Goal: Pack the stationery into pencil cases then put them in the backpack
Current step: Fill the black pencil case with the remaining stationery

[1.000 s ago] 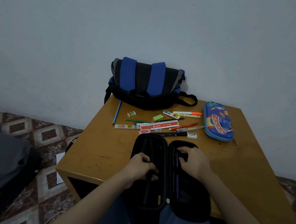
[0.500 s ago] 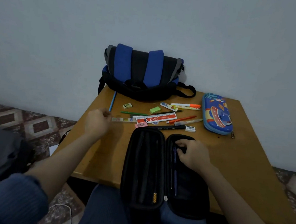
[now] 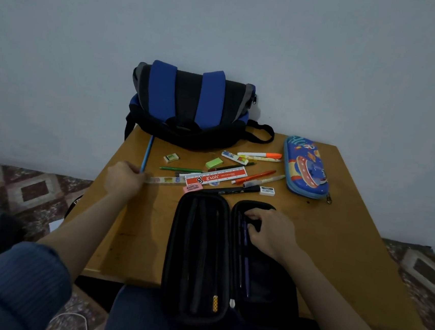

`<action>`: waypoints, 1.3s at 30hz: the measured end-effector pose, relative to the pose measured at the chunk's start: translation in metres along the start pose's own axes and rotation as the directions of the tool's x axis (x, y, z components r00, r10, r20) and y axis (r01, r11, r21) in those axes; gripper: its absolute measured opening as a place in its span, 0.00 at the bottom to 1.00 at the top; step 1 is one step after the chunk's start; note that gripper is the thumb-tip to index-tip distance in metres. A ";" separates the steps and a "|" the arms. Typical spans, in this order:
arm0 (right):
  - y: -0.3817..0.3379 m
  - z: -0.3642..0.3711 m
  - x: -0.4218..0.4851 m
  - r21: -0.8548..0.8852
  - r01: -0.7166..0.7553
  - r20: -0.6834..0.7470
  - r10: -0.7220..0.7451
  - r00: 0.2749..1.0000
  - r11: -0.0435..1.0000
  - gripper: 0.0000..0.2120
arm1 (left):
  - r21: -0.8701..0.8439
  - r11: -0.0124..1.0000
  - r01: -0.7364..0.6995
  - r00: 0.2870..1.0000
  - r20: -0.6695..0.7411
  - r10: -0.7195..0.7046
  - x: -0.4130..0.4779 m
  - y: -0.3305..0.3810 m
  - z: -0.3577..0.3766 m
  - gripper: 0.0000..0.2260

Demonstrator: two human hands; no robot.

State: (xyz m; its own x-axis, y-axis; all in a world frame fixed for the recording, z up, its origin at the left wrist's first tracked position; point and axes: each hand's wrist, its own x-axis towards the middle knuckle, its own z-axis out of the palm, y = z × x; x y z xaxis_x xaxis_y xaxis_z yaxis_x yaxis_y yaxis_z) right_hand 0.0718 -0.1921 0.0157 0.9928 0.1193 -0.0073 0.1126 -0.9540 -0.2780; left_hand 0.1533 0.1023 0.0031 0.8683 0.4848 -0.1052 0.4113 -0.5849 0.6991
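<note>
An open black pencil case (image 3: 197, 256) lies at the table's near edge, partly over my lap, with dark pens in its left half and a blue pen (image 3: 245, 260) in its right half. My right hand (image 3: 270, 235) rests inside the right half, its fingers curled on the lining by the pen's top. My left hand (image 3: 124, 180) is at the table's left, pinching the left end of a clear ruler (image 3: 167, 180); the tip of a blue pencil (image 3: 147, 155) touches it. A blue-and-black backpack (image 3: 190, 106) stands at the back. A closed blue cartoon pencil case (image 3: 306, 168) lies at the right.
Loose stationery lies between backpack and black case: a red-and-white ruler (image 3: 215, 176), erasers (image 3: 171, 157), a green eraser (image 3: 214, 162), a pink eraser (image 3: 193, 187), an orange marker (image 3: 260, 154), an orange pen (image 3: 255, 177), a black marker (image 3: 232, 190). The wooden table (image 3: 336, 242) stands on a patterned floor.
My left hand left the black case and went out to the left, reaching the clear ruler's end. My right hand stayed in the case's right half. The view tilted slightly.
</note>
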 end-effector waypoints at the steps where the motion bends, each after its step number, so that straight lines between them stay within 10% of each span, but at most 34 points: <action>1: 0.000 0.000 0.000 -0.002 0.000 0.004 0.000 1.000 1.000 0.17 | 0.018 1.000 0.017 1.000 0.005 -0.017 0.002 0.000 0.000 0.15; 17: -0.001 0.000 -0.003 -0.005 0.014 0.005 -0.014 1.000 1.000 0.18 | 0.103 0.994 -0.031 0.993 -0.111 0.042 -0.008 -0.015 -0.018 0.10; 27: -0.004 -0.003 -0.001 -0.059 0.003 0.049 0.000 0.999 0.998 0.19 | -0.328 0.827 -0.457 0.836 -0.477 0.273 -0.044 0.008 -0.068 0.07; 33: -0.004 -0.004 -0.002 -0.069 -0.007 0.047 0.011 0.999 0.998 0.19 | -0.643 0.618 -0.453 0.891 -0.350 0.289 -0.071 0.035 -0.082 0.06; 39: -0.002 -0.003 -0.004 -0.044 -0.012 0.047 0.014 0.999 0.999 0.19 | -0.682 0.645 -0.346 0.937 -0.219 0.271 -0.092 0.041 -0.058 0.06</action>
State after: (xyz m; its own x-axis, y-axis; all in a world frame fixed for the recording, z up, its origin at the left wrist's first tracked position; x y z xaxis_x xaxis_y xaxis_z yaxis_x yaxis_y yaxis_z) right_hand 0.0677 -0.1914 0.0195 0.9913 0.1184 -0.0567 0.1021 -0.9666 -0.2351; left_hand 0.0736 0.0715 0.0822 0.8644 0.4383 0.2463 -0.2245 -0.1017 0.9691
